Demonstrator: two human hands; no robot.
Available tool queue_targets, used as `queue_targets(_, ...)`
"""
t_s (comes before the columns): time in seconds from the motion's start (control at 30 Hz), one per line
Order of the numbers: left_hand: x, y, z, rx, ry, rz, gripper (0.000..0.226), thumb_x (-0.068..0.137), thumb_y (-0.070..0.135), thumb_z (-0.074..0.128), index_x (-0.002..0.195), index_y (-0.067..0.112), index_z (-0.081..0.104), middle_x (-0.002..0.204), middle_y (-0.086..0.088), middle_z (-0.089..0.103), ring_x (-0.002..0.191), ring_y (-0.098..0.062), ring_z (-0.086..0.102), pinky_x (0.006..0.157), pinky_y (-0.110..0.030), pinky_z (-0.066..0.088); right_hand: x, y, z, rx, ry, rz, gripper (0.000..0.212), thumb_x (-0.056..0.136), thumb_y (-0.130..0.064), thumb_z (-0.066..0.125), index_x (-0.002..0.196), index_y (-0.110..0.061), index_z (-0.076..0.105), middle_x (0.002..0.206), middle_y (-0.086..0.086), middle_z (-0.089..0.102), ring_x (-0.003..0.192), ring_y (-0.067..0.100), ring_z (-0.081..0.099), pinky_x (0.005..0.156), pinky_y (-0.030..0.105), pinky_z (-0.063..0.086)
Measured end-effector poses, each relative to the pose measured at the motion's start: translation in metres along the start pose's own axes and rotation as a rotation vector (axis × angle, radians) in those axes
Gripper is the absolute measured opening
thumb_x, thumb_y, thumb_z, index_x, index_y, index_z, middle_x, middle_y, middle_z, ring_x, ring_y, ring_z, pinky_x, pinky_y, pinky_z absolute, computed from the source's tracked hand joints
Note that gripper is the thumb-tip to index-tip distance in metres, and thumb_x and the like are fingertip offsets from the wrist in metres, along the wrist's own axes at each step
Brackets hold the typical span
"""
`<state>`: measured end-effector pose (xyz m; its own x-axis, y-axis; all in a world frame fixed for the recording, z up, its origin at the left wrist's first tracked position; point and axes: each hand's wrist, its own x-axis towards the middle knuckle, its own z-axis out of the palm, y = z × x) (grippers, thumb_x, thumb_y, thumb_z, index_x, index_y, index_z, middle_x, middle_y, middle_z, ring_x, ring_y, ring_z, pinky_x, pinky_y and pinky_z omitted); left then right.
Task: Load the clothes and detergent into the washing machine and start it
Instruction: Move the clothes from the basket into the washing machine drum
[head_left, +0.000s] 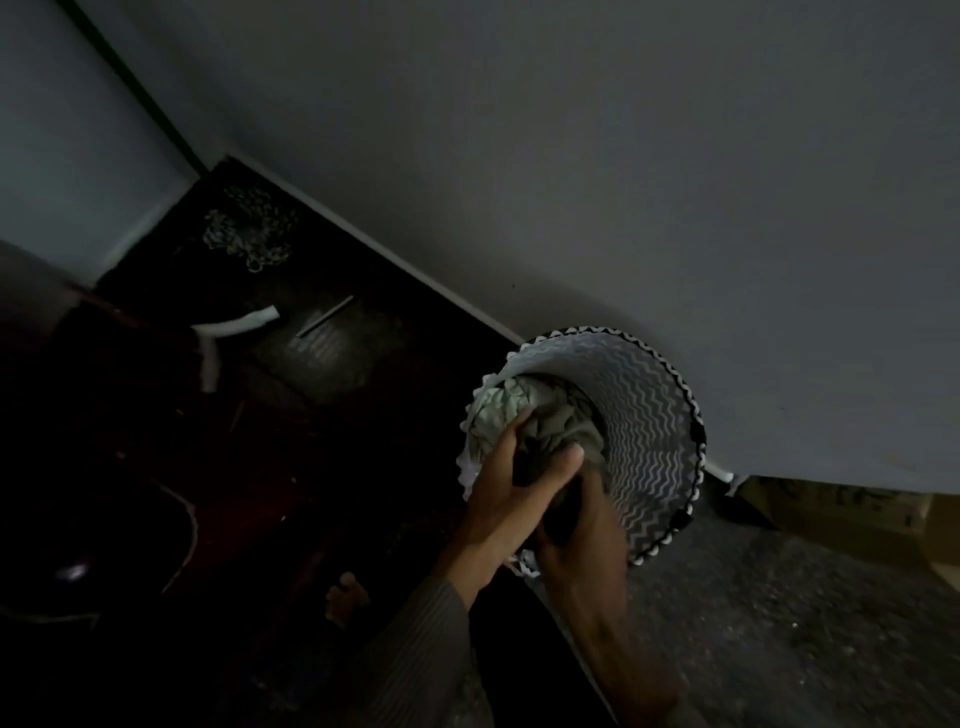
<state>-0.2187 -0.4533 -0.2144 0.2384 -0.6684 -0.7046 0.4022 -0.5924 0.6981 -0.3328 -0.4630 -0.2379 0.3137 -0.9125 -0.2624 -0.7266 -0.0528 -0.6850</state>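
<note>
Dim room, seen from above. At four o'clock of centre, hard against the pale grey wall (623, 156), a round fabric laundry basket with grey-and-white zigzag weave and black-and-white trimmed rim (654, 415). Inside, toward its nine o'clock side, crumpled pale green-grey clothes (498, 410). Reaching in from six o'clock, left hand (498, 493) in a ribbed sleeve, forefinger and thumb curled round a dark garment (524, 467) atop the pile. Just at its four o'clock, right hand (582, 545), fingers wrapped about dark cloth too; whether the same piece, hard to tell. At nine o'clock of the frame, on the dark floor, a white bent plastic pipe (234, 327). At three o'clock of the basket, a brown cardboard box (831, 514). At seven o'clock of the hands, a bare foot (345, 603)
</note>
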Motion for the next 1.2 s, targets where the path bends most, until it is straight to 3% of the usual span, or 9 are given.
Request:
queue_targets(0.2,-0.045,0.032,-0.033,-0.171,0.063,0.001,0.054,0.074,0.035,0.085,0.122,0.035,0.061,0.116,0.012,0.070,0.106,-0.004,0.066,0.088,-0.023,0.056,-0.038,-0.063,-0.012,0.011,-0.111,-0.071,0.072,0.081,-0.029,0.075,0.136,-0.024,0.030,0.129,0.003,0.054,0.117,0.017,0.057,0.089,0.026,0.048)
queue_targets(0.33,-0.077,0.066,-0.058,-0.355,0.323,0.017,0.027,0.079,0.005,0.076,0.098,0.024,0.070,0.096,0.000,0.076,0.093,-0.019,0.072,0.084,-0.037,0.060,-0.063,-0.109,-0.029,0.062,-0.026,-0.240,0.080,0.070,-0.018,0.088,0.121,-0.042,0.031,0.120,-0.026,0.052,0.112,-0.014,0.053,0.084,0.003,0.044)
queue_targets(0.6,-0.175,0.152,-0.114,-0.547,0.128,0.251,0.034,0.058,0.002,0.059,0.090,-0.005,0.067,0.089,-0.019,0.069,0.086,-0.037,0.067,0.074,-0.039,0.054,-0.077,-0.220,-0.062,0.413,0.025,-0.283,0.130,0.046,-0.060,0.088,0.151,-0.025,0.020,0.152,0.003,0.033,0.136,0.009,0.041,0.110,0.029,0.037)
queue_targets(0.7,-0.214,0.180,-0.138,-0.511,0.054,0.300,0.025,0.048,0.000,0.053,0.062,0.013,0.068,0.070,-0.009,0.064,0.071,-0.027,0.062,0.064,-0.029,0.049,-0.072,-0.260,-0.071,0.457,-0.233,-0.276,0.088,0.077,-0.008,0.080,0.146,0.001,0.026,0.142,0.002,0.043,0.116,-0.015,0.053,0.109,0.025,0.039)
queue_targets(0.8,-0.242,0.204,-0.165,-0.437,0.041,0.387,0.031,0.049,0.001,0.052,0.049,0.026,0.069,0.061,0.002,0.064,0.066,-0.018,0.062,0.064,-0.029,0.048,-0.074,-0.302,-0.066,0.459,-0.269,-0.519,0.059,0.080,0.028,0.057,0.132,0.006,0.040,0.131,-0.029,0.054,0.116,-0.020,0.049,0.098,0.003,0.036)
queue_targets(0.87,-0.262,0.214,-0.193,-0.368,0.061,0.484,0.030,0.059,0.001,0.056,0.055,0.027,0.070,0.065,0.005,0.067,0.067,-0.013,0.065,0.066,-0.028,0.052,-0.084,-0.326,-0.049,0.435,-0.181,-0.673,0.053,0.073,0.026,0.064,0.122,0.016,0.046,0.126,-0.034,0.056,0.115,-0.022,0.048,0.095,0.003,0.039)
queue_targets(0.97,-0.272,0.214,-0.221,-0.199,0.185,0.602,0.026,0.084,-0.005,0.060,0.090,0.019,0.067,0.095,0.000,0.066,0.089,-0.012,0.066,0.078,-0.025,0.054,-0.089,-0.339,-0.026,0.412,-0.007,-0.689,0.056,0.076,-0.001,0.070,0.121,0.024,0.049,0.127,0.011,0.062,0.112,-0.027,0.046,0.098,0.024,0.050)
queue_targets(1.1,-0.282,0.186,-0.287,0.330,0.638,0.776,0.028,0.082,0.026,0.067,0.110,0.029,0.069,0.119,0.004,0.047,0.113,-0.019,0.054,0.100,-0.035,0.048,-0.111,-0.387,0.010,0.404,-0.009,-0.697,0.055,0.076,0.007,0.067,0.126,-0.012,0.054,0.117,-0.030,0.062,0.107,-0.021,0.053,0.086,0.004,0.043)
queue_targets(1.2,-0.311,0.167,-0.320,0.201,0.621,0.678,0.030,0.093,0.020,0.061,0.122,0.026,0.068,0.117,0.007,0.065,0.108,-0.009,0.063,0.097,-0.038,0.053,-0.127,-0.412,0.033,0.292,-0.087,-0.771,0.050,0.078,-0.011,0.063,0.128,-0.016,0.058,0.122,0.000,0.065,0.112,-0.001,0.057,0.094,0.021,0.047)
